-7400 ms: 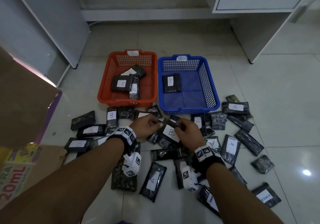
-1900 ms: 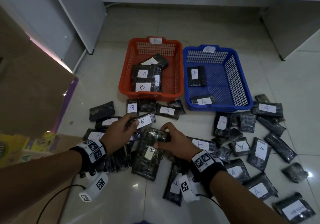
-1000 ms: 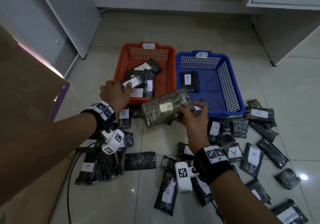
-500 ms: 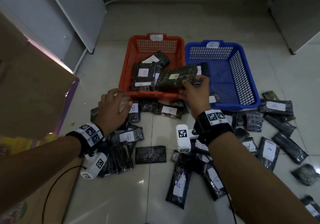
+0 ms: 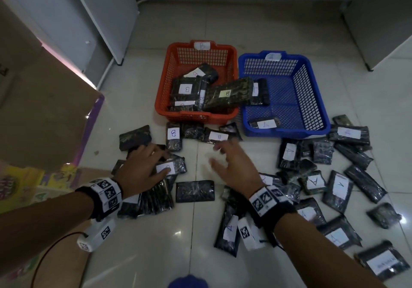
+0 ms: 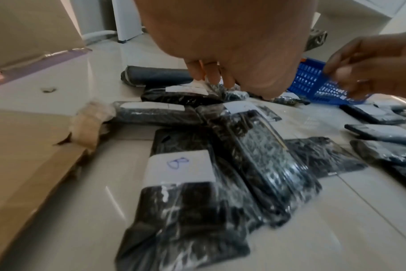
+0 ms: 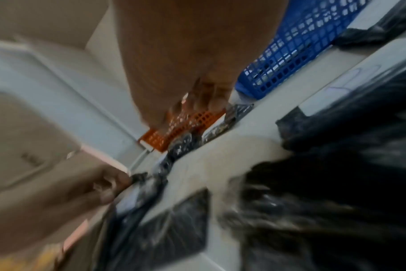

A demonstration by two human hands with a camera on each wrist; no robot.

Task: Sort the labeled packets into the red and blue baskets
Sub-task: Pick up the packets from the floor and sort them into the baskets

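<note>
Head view puts the left hand (image 5: pixel 142 171), fingers spread flat on a B packet (image 5: pixel 170 167) (long axis sideways), nearer than the empty, open right hand (image 5: pixel 236 167).

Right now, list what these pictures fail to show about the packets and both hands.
- Left hand, head view: it covers part of a labeled packet; whether the fingers grip it is hidden.
- Right hand, head view: motion-blurred fingers.
- Right wrist view: smeared; no label is readable.
- Face-down packet, head view: no label shows.
- Blue basket tag, head view: too faint to read.
</note>
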